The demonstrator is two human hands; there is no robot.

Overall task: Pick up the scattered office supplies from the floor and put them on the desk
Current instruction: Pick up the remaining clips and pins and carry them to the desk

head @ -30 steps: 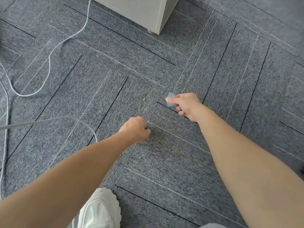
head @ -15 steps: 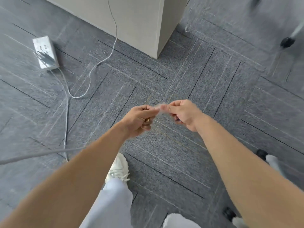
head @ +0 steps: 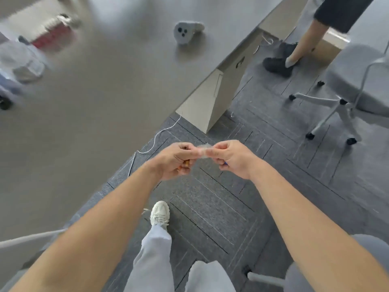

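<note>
I'm pinching a small clear piece (head: 202,150) between both hands, left (head: 175,160) and right (head: 232,159), mid-frame, below the bench (head: 109,85).

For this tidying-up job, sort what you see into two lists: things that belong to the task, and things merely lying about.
Part of the job:
- small clear piece pinched between left hand and right hand
- small brownish items in the left hand
- desk

Just lying about:
- grey controller on the desk
- white cable
- office chair
</note>
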